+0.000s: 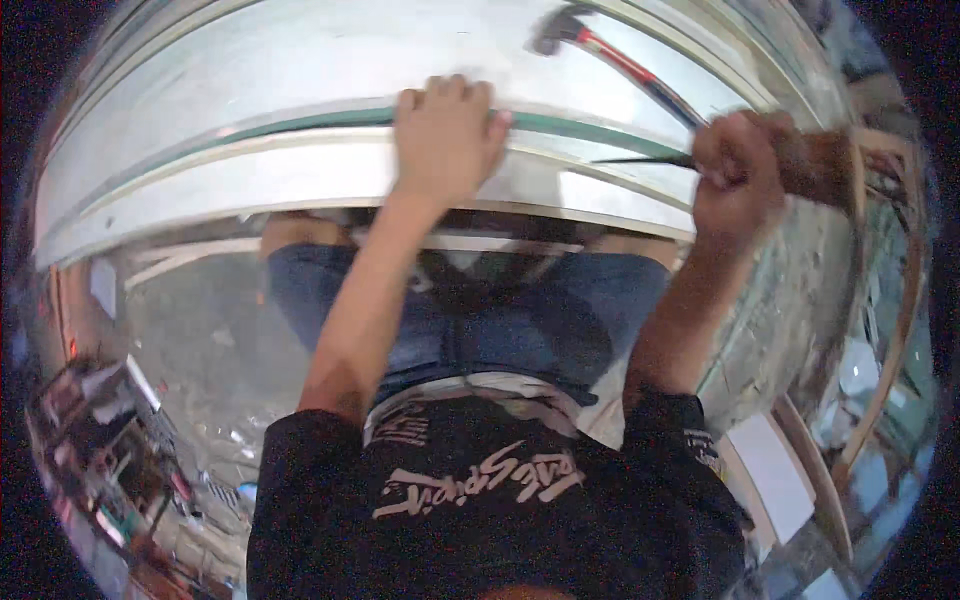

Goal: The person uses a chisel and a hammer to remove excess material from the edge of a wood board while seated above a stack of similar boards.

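The left hand (440, 145) lay palm down over a long green strip (320, 121), its fingers bent across the strip and hiding a short stretch of it; whether they gripped it or only pressed, I cannot tell. The strip ran sideways along a white panel (330, 70), near the panel's close edge. The right hand (738, 165) was clenched around the thick end of a dark pointed tool (645, 160), whose tip aimed left over the panel, toward the left hand but apart from it.

A hammer (640, 72) with a red and dark handle slanted across the far side of the strip, its handle reaching the right fist; blur hid whether the fingers also held it. Just right of that fist stood brown wood (825, 170), crowding that side. Blue shorts (440, 320) showed below the panel's edge. Jumbled clutter (110, 450) covered the lower left, and a white board (770, 475) leaned at lower right.
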{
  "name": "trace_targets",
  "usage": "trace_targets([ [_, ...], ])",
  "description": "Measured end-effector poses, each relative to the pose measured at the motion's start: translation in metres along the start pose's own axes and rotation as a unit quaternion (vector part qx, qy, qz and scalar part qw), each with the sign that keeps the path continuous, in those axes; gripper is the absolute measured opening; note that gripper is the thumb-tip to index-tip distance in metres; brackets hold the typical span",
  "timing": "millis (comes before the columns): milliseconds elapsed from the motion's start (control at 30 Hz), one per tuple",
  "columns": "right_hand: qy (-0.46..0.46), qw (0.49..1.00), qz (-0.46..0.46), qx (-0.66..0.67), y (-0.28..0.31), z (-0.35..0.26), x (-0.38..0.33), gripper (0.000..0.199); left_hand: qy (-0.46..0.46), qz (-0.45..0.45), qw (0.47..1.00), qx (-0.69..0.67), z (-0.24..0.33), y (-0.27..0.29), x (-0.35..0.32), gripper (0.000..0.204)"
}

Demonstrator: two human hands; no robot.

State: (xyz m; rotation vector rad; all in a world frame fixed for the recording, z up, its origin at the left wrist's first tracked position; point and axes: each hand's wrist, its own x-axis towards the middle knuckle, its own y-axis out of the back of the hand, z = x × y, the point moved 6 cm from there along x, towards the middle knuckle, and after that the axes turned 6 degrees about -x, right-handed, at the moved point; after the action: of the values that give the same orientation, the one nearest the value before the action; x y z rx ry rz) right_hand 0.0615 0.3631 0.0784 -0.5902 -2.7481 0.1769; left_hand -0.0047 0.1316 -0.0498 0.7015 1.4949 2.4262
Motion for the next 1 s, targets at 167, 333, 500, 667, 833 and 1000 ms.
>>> trace_targets([
  [167, 0.025, 0.995, 0.094, 0.021, -0.009, -0.002, -0.023, 0.02, -0.11, 0.078, 0.97, -0.201, -0.003, 0.026, -0.02, 0.043],
  [333, 0.046, 0.996, 0.062, -0.034, -0.012, -0.012, -0.044, 0.019, 0.006, 0.134, 0.985, -0.112, -0.114, 0.102, -0.058, 0.066],
  [500, 0.035, 0.996, 0.075, -0.041, -0.003, -0.019, -0.053, 0.021, 0.054, 0.131, 0.99, 0.021, -0.233, 0.143, -0.096, 0.034],
  [667, 0.073, 0.992, 0.07, 0.075, -0.029, -0.021, -0.051, 0.018, 0.024, 0.146, 0.977, -0.154, -0.215, 0.117, -0.079, 0.023],
  [833, 0.211, 0.977, -0.027, 0.004, -0.119, -0.019, -0.046, 0.027, -0.041, 0.153, 0.968, -0.194, -0.139, 0.082, -0.066, 0.039],
  [1000, 0.185, 0.978, -0.094, -0.035, -0.207, 0.006, -0.044, 0.026, -0.042, 0.184, 0.967, -0.169, -0.132, 0.073, -0.071, 0.06],
])
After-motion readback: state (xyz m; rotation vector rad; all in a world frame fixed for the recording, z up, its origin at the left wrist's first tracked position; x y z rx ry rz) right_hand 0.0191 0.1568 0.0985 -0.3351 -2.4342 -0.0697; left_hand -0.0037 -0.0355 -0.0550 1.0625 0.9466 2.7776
